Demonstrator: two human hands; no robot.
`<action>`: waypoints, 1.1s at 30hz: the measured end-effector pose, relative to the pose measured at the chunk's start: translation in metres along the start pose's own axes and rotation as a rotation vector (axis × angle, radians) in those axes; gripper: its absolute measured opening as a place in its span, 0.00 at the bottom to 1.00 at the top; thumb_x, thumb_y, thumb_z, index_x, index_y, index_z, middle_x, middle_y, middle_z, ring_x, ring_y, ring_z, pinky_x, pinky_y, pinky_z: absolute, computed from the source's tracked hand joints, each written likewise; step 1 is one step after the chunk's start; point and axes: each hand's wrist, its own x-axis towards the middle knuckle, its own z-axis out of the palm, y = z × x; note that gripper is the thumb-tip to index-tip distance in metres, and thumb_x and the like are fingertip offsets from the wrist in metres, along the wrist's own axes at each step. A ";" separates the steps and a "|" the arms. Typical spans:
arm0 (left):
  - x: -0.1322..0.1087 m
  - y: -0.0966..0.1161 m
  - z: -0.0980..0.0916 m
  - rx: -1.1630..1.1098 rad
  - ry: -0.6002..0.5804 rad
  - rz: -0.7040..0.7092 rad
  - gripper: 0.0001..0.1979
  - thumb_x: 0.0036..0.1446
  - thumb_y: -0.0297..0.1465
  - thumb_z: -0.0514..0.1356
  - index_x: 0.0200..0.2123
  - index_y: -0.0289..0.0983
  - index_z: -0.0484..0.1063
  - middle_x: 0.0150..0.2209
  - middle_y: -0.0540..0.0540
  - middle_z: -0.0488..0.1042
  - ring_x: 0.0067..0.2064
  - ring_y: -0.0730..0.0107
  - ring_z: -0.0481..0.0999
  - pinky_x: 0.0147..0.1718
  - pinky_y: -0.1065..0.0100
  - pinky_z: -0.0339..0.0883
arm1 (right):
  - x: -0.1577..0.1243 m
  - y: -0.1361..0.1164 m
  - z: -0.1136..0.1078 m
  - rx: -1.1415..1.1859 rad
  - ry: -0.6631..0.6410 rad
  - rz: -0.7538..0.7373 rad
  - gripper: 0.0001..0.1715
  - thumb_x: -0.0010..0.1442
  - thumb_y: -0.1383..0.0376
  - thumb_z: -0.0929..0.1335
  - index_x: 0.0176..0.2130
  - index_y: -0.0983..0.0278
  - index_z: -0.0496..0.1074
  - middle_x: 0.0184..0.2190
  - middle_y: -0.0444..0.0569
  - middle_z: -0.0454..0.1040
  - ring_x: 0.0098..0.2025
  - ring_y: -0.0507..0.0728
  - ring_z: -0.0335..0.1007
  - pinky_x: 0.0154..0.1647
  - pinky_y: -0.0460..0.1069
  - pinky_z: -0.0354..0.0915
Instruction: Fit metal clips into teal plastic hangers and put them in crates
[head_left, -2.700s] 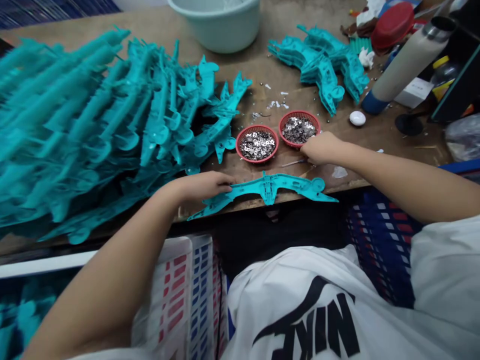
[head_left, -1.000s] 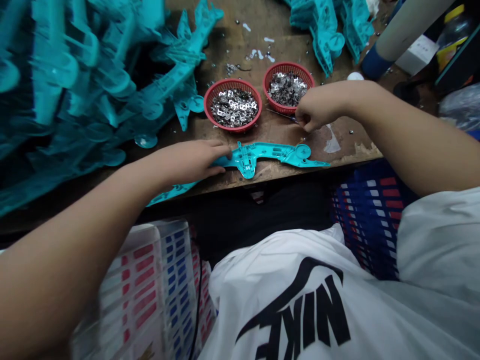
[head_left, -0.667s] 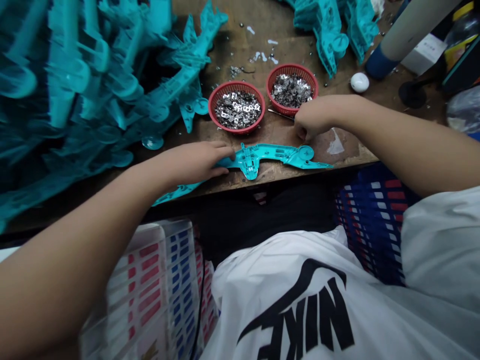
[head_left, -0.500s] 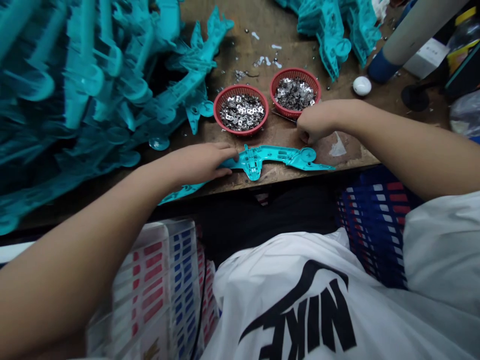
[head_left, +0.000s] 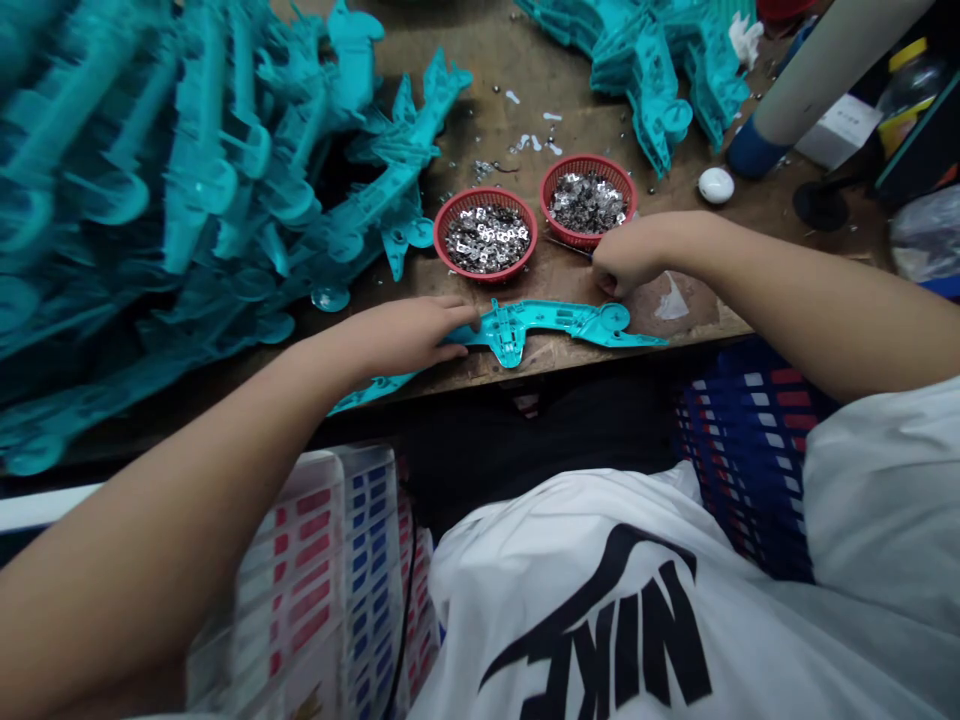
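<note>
A long teal plastic part (head_left: 559,317), with moulded ribs and a round boss near its right end, lies along the table's front edge. My left hand (head_left: 427,335) grips its left portion, fingers over the top and thumb on the near side. Just beyond the part's right half, my right hand (head_left: 626,260) is closed, knuckles up, beside a red basket (head_left: 549,222). A thin dark rod (head_left: 571,247) shows at its fingers; whether the hand holds it is hidden. Small shiny metal pieces (head_left: 589,203) fill that basket. Similar metal plates (head_left: 487,240) fill the other red basket (head_left: 441,250).
A high heap of teal parts (head_left: 202,190) covers the left side, with more teal parts (head_left: 637,75) at the back. A grey post (head_left: 817,90), white egg-shaped object (head_left: 715,186) and white box (head_left: 840,130) stand right. Plastic crates (head_left: 300,570) are below the table edge.
The view has shifted slightly, so the table things appear a little lower. Both hands stay in nearly the same places, the left still on the teal part.
</note>
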 end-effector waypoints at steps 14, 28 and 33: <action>-0.004 0.000 -0.002 -0.035 0.385 0.005 0.32 0.84 0.47 0.58 0.81 0.41 0.76 0.85 0.29 0.73 0.85 0.30 0.74 0.81 0.37 0.74 | 0.026 0.042 0.016 0.281 0.562 0.168 0.37 0.86 0.56 0.62 0.81 0.48 0.84 0.76 0.56 0.87 0.82 0.76 0.75 0.75 0.68 0.76; 0.056 0.006 -0.046 0.066 0.316 -0.271 0.30 0.84 0.34 0.51 0.76 0.41 0.85 0.76 0.29 0.86 0.78 0.29 0.85 0.71 0.38 0.80 | 0.044 0.043 0.021 0.446 0.590 0.296 0.26 0.78 0.62 0.73 0.67 0.60 0.93 0.63 0.62 0.93 0.70 0.77 0.86 0.69 0.66 0.78; 0.092 0.000 -0.069 0.134 0.196 -0.414 0.27 0.78 0.35 0.58 0.70 0.42 0.89 0.68 0.30 0.91 0.71 0.29 0.90 0.60 0.48 0.84 | 0.042 0.035 0.018 0.483 0.653 0.270 0.24 0.78 0.66 0.73 0.65 0.61 0.93 0.66 0.62 0.93 0.74 0.80 0.86 0.75 0.69 0.77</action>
